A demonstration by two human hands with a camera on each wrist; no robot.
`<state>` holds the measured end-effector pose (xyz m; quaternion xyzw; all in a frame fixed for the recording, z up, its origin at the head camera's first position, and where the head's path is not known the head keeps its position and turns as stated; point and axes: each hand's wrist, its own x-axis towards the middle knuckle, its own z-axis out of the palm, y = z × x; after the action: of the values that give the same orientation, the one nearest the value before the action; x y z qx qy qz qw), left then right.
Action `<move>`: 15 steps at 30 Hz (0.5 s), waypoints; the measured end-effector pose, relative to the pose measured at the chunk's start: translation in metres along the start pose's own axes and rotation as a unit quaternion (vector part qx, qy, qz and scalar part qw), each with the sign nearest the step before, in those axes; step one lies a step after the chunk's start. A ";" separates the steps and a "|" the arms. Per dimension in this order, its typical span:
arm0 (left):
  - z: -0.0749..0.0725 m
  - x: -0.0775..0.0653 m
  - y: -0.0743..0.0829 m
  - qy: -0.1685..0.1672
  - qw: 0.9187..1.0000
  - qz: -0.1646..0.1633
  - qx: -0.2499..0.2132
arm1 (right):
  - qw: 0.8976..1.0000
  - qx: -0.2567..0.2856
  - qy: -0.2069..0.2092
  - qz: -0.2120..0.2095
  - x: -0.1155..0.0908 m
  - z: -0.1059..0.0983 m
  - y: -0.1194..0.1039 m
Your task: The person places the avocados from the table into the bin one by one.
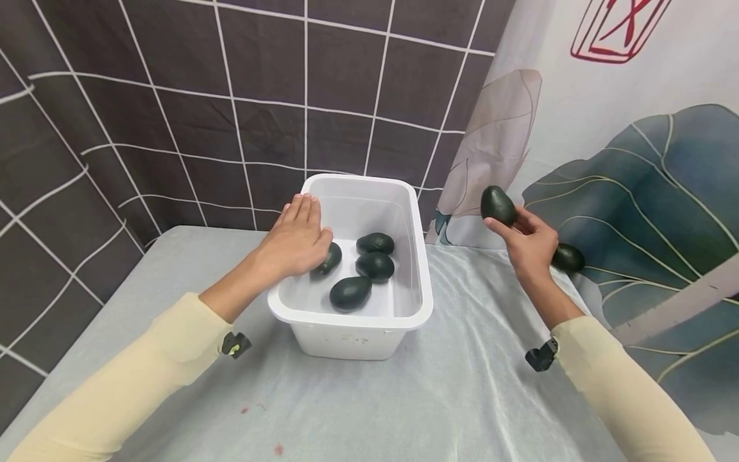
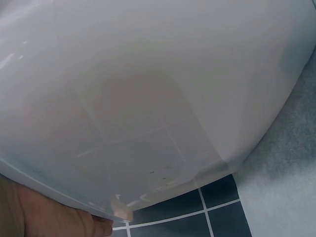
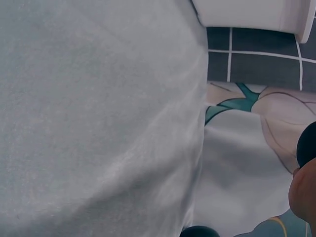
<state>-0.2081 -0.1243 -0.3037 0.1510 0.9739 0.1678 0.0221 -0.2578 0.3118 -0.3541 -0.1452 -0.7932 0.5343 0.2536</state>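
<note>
In the head view my right hand (image 1: 532,242) pinches a dark green avocado (image 1: 498,205) between thumb and fingers, raised over the right side of the table. Part of that hand (image 3: 303,195) and the held avocado (image 3: 308,144) show at the right wrist view's edge. My left hand (image 1: 297,237) rests with straight fingers on the left rim of a white plastic tub (image 1: 426,282). Several avocados (image 1: 350,293) lie on the tub's floor, one partly hidden by the left hand. In the left wrist view the tub's wall (image 2: 148,98) fills most of the picture.
Another avocado (image 1: 568,258) lies at the table's right edge, just behind the right wrist. Grey cloth (image 1: 462,385) covers the table. A dark tile-patterned curtain (image 1: 265,77) hangs behind, and a leaf-patterned curtain (image 1: 646,192) hangs at the right.
</note>
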 end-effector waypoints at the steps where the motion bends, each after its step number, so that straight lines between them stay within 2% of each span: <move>1: 0.000 0.000 0.000 -0.001 1.000 -0.001 -0.001 | 1.000 0.001 -0.002 -0.004 -0.001 0.000 -0.001; 15: -0.001 0.000 0.000 -0.002 1.000 0.001 0.001 | 0.998 0.012 -0.029 -0.049 -0.004 0.009 -0.021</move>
<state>-0.2081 -0.1250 -0.3028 0.1527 0.9739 0.1663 0.0233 -0.2584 0.2947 -0.3386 -0.0873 -0.7997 0.5348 0.2585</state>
